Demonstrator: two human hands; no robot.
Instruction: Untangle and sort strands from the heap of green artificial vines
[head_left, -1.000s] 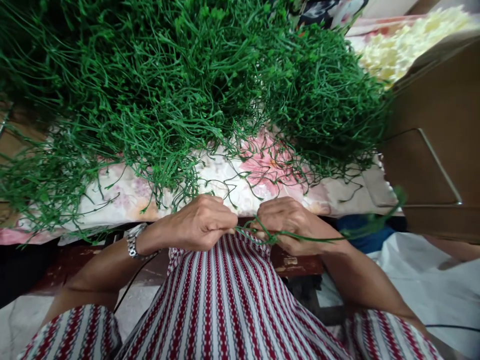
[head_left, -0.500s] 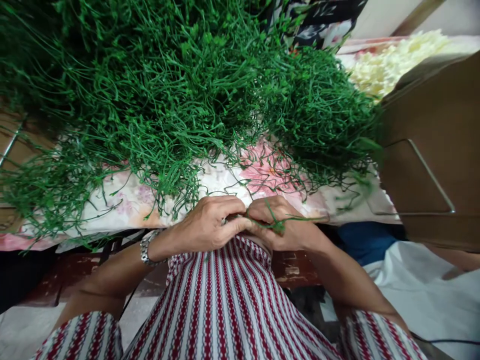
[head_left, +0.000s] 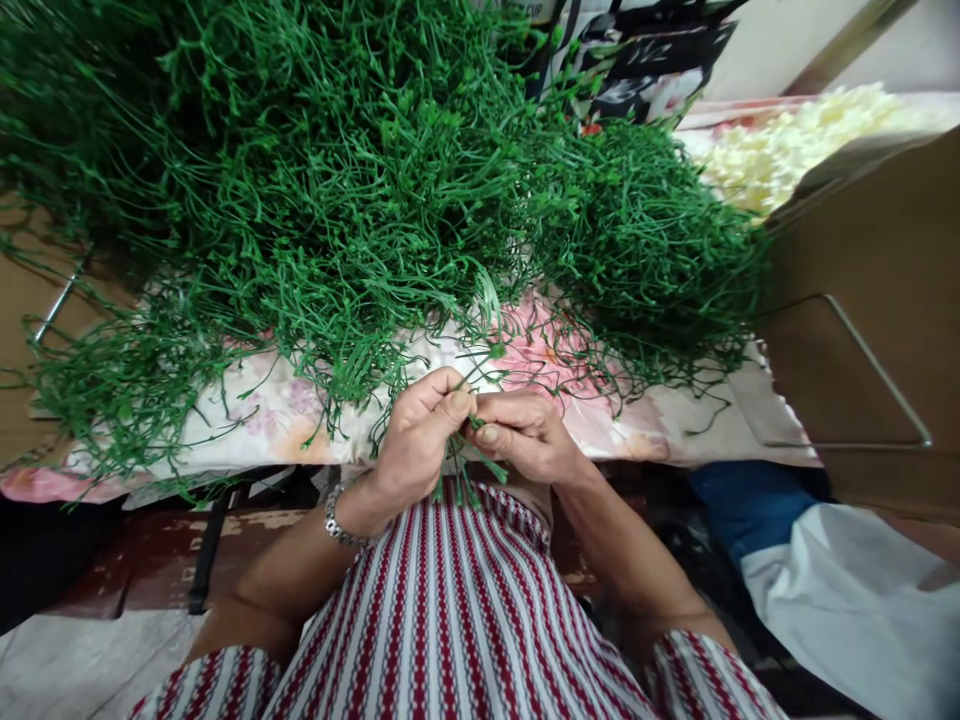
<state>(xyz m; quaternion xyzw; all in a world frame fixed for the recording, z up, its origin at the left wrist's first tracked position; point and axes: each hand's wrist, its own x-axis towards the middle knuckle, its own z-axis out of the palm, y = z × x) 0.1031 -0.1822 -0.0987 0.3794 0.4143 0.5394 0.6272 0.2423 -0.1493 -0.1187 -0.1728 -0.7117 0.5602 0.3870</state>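
Close to my body, both hands meet at the table's front edge. My left hand point(head_left: 424, 438) pinches a thin green plastic-looking stem between thumb and fingers. My right hand point(head_left: 529, 437) is closed on the same green stem point(head_left: 462, 480), its thumb and fingertips touching those of the left. Small branching tips hang below the fingers, and thin ends stick up above them. What lies inside the pinch is partly hidden. Just beyond the hands spreads a large tangled pile of green stems point(head_left: 337, 210), with a smaller heap of green stems point(head_left: 645, 250) to its right.
A floral cloth point(head_left: 547, 350) covers the table. On the right stands a brown cardboard box point(head_left: 870, 300) with a bent metal handle point(head_left: 877, 370). Pale yellow flowers point(head_left: 795, 145) lie behind it. A patterned black bag point(head_left: 652, 60) stands at the back. White fabric point(head_left: 847, 580) is at lower right.
My hands have turned toward each other and moved slightly left. The green stem stretched over my right hand before; now its tips hang below both hands. The view has shifted a little.
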